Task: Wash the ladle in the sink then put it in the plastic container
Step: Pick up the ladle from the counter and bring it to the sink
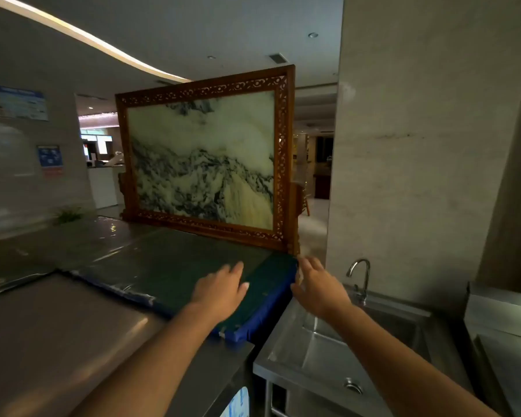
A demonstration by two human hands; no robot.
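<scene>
Both arms reach forward: the left hand [220, 288] is flat above the green board [175, 272], the right hand [316, 284] beside its edge, both empty with fingers spread.

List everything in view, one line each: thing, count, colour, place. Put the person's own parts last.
sink: one, steel, lower right, basin looks empty
faucet: one, chrome, behind the sink
green board: one, dark green with blue edging, on the counter, centre
steel counter: one, grey, lower left
framed stone screen: one, carved brown frame, behind the counter
wall posters: two, blue, left wall
ladle, plastic container: not in view
left hand: open, over the green board
right hand: open, at the board's right edge
</scene>
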